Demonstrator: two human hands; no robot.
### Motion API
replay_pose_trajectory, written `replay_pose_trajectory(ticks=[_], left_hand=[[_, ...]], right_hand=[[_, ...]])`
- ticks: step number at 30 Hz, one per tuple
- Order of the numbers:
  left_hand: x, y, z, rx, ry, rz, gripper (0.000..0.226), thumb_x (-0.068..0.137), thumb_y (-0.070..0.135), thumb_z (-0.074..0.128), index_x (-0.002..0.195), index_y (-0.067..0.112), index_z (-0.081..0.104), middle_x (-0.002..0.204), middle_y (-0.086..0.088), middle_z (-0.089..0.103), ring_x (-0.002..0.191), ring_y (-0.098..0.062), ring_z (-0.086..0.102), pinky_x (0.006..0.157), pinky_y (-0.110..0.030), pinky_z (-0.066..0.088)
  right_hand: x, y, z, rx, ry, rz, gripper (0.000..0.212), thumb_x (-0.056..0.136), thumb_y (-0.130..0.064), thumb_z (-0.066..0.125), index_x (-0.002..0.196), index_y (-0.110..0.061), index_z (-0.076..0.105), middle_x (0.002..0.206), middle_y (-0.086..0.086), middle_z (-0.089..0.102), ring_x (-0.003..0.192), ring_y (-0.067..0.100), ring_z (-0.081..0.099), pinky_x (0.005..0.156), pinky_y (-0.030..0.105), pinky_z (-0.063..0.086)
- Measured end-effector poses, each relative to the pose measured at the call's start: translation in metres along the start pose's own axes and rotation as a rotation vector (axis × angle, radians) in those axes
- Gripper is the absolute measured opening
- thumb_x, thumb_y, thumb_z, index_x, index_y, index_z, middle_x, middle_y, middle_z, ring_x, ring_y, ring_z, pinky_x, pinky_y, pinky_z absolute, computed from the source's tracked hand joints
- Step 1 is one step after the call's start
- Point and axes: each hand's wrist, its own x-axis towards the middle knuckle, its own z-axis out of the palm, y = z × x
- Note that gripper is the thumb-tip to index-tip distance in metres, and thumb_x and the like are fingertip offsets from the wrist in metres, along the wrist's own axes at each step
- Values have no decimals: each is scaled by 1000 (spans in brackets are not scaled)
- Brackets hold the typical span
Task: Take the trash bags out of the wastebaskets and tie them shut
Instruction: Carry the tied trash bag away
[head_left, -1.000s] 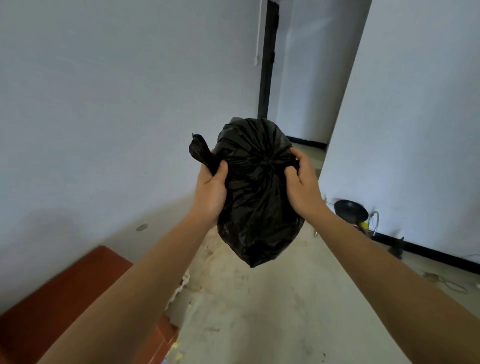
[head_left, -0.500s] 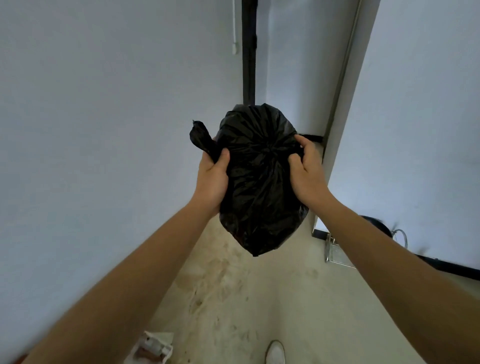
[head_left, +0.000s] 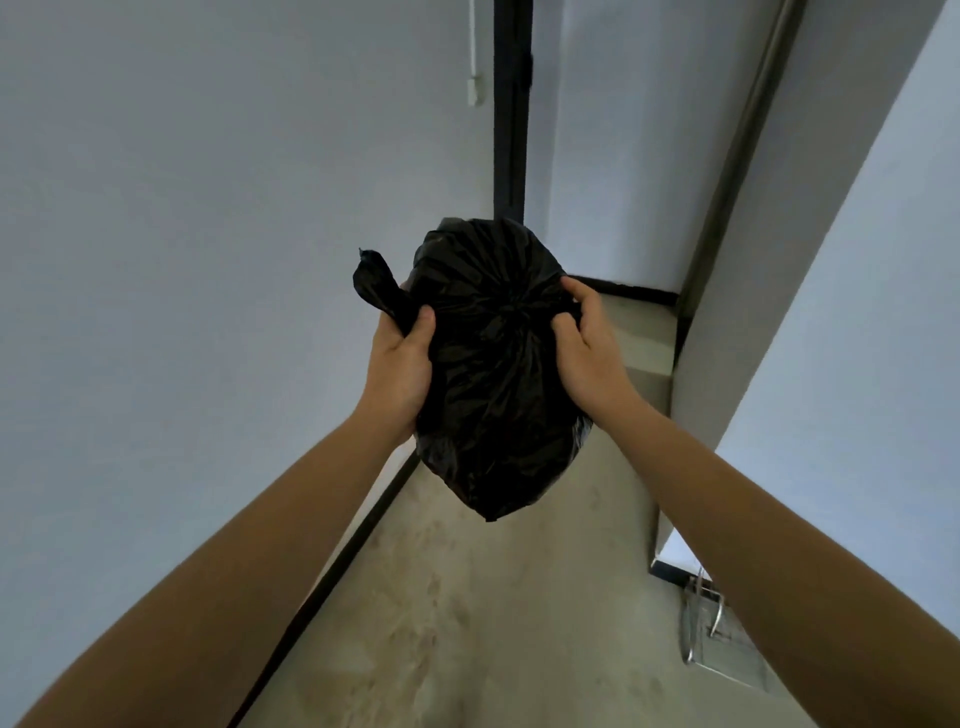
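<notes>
A black trash bag (head_left: 498, 374) is held up in the air over the floor (head_left: 467, 623), gathered at its top. It looks light, soft and crinkly, best gripped by its twisted ends. The left hand (head_left: 397, 366) is closed on one end, the right hand (head_left: 589, 348) pinches the other. Since the earlier frame the bag sits lower in view and the wall corner is nearer.

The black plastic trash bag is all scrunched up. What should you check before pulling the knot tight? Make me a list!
1. Black plastic trash bag out of any wastebasket, held in the air: ok.
2. Left hand grips a twisted tail of the bag: ok.
3. Right hand grips the other side: ok.
4. Mouth gathered at the middle: ok.
5. Knot finished: cannot tell.
6. Holes in the bag: cannot tell.
</notes>
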Motion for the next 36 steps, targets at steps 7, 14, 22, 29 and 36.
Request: replay_pose_trajectory(ticks=[7, 14, 22, 29, 36], left_hand=[[185, -82, -8, -51, 28, 5, 36, 103, 27, 48, 139, 34, 49, 134, 10, 60, 125, -11, 57, 111, -40, 43], [387, -120, 9, -63, -55, -55, 37, 105, 27, 46, 143, 31, 45, 121, 17, 62, 111, 0, 62, 92, -20, 52], [563, -216, 63, -1, -166, -174, 42, 105, 25, 47, 147, 29, 42, 127, 14, 60, 116, -2, 60, 94, -19, 51], [706, -346, 97, 89, -145, -349, 32, 103, 26, 52, 132, 40, 50, 123, 17, 64, 107, 4, 64, 86, -15, 51], [811, -479, 85, 186, -35, -617, 35, 103, 22, 53, 135, 35, 50, 126, 9, 64, 112, -6, 62, 90, -23, 48]], right_hand=[[179, 72, 71, -11, -50, -23, 49, 100, -19, 39, 148, -16, 35, 144, 4, 45, 131, 16, 43, 115, 41, 34], [362, 115, 111, -40, -38, -12, 48, 102, -16, 44, 149, -15, 34, 143, 6, 47, 128, 15, 47, 112, 32, 37], [510, 208, 111, 16, 33, 77, 32, 99, -9, 53, 99, -41, 50, 98, -20, 59, 83, -19, 58, 73, 0, 42], [656, 349, 130, 30, -36, 181, 27, 95, -9, 60, 105, -33, 58, 94, -28, 60, 82, -21, 58, 68, -1, 41], [767, 494, 187, -33, -212, 386, 34, 91, -19, 68, 113, -40, 52, 98, -31, 52, 83, -18, 55, 68, -4, 38]])
